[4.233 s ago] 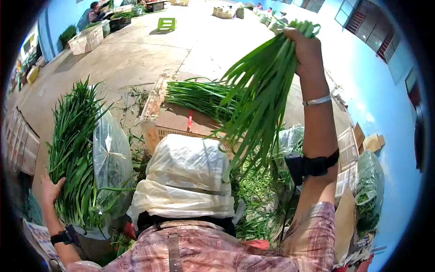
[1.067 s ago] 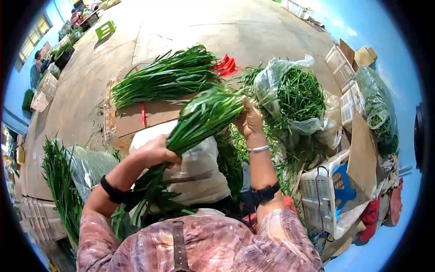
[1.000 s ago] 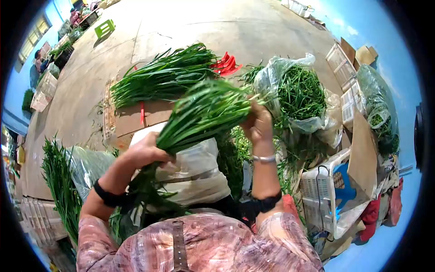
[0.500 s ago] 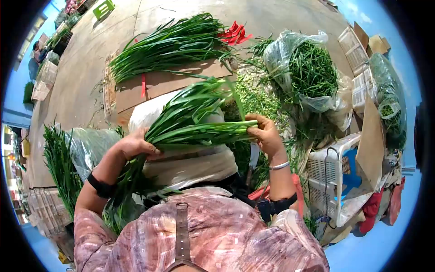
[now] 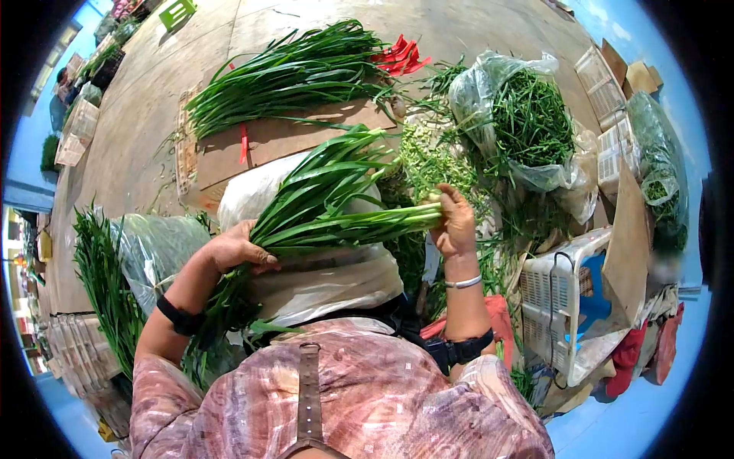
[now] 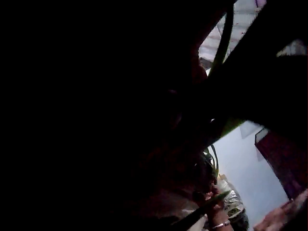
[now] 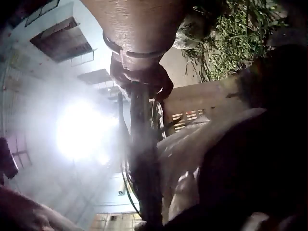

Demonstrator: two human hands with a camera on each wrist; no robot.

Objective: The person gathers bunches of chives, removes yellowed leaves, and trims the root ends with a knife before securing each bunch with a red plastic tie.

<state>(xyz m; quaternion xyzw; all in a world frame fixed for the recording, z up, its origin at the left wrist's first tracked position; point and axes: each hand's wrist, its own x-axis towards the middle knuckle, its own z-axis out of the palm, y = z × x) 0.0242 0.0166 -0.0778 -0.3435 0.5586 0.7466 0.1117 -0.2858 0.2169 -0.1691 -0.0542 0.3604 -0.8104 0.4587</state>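
Observation:
Across the white plastic-covered lap lies a bunch of garlic chives, long flat green leaves with pale stem ends pointing right. My left hand grips the leafy part, thumb on top, and leaf tips hang below it toward the body. At the stem ends my right hand pinches several stems between thumb and fingers. Some stems fan away above those held. In the right wrist view, the right hand is around the dark, backlit bunch. The left wrist view is mostly dark.
Ahead, a pile of chives lies on a cardboard-topped crate beside red strips. Trimmings litter the ground near a plastic bag of greens. A white crate stands right; more chives stand left.
Earlier my right hand held a bunch raised while my left touched the chives at left. Both hands then came together on the bunch over the lap; lately the right shifted slightly right.

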